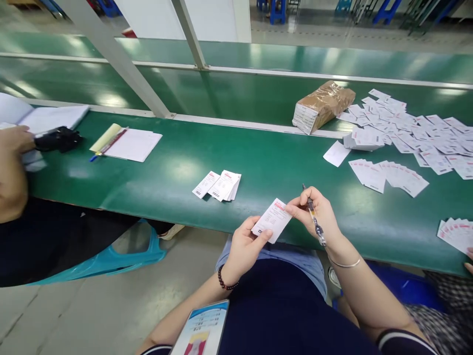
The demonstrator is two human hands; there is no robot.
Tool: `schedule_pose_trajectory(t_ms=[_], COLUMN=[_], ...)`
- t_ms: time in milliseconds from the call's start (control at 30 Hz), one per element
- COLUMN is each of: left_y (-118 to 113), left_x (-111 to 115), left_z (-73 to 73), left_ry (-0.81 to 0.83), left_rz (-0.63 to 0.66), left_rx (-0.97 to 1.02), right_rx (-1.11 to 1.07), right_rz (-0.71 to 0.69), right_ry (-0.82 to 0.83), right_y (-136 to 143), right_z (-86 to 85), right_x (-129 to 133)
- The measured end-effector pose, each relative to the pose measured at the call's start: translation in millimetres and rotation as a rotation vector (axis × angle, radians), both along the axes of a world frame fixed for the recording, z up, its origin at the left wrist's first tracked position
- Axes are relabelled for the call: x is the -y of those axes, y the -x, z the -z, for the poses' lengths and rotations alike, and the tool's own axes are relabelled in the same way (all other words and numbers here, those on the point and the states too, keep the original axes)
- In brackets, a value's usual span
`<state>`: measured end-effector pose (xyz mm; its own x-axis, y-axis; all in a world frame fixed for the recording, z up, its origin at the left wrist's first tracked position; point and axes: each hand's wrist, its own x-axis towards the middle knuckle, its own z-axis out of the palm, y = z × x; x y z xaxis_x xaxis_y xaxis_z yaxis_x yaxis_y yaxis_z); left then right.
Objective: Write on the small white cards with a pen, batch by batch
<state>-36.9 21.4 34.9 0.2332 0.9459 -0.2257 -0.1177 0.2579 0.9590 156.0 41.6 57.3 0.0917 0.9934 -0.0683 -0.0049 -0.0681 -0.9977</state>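
Note:
My left hand [248,246] grips a white printed card [272,220] with red text near its top, the thumb pressed on its lower edge. At the card's upper right corner, my right hand [318,214] pinches it between thumb and fingertips. A pen [314,217] is tucked in the same hand, slanting down across the palm side. Whether one card or a thin stack is held, I cannot tell. Left of my hands, a small pile of similar cards [224,185] lies on the green table [177,162].
Fanned cards [404,177] and a large scatter of cards [417,130] lie at right, beside a brown-wrapped bundle [325,106]. A notepad with pens [129,144] lies at left. A person's hand [18,139] holds a black object [59,139] at far left; another person's fingers [469,266] show at far right.

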Motion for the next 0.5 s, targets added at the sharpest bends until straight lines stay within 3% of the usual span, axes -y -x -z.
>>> schedule_pose_trajectory(t_ms=[133, 200, 300, 500], left_y=[12, 16, 17, 16], left_x=[5, 7, 12, 22], left_z=[5.1, 7.9, 12.6, 19.5], left_ry=[0.349, 0.469, 0.473, 0.377], left_rz=[0.354, 0.494, 0.489, 0.384], left_rx=[0.429, 0.554, 0.577, 0.38], right_rx=[0.004, -0.006, -0.04, -0.063], right_rz=[-0.049, -0.073, -0.113, -0.169], right_ry=[0.044, 0.063, 0.097, 0.188], right_y=[-6, -6, -5, -3], right_z=[-1.1, -0.1, 2.2, 6.7], right_x=[2, 3, 3, -1])
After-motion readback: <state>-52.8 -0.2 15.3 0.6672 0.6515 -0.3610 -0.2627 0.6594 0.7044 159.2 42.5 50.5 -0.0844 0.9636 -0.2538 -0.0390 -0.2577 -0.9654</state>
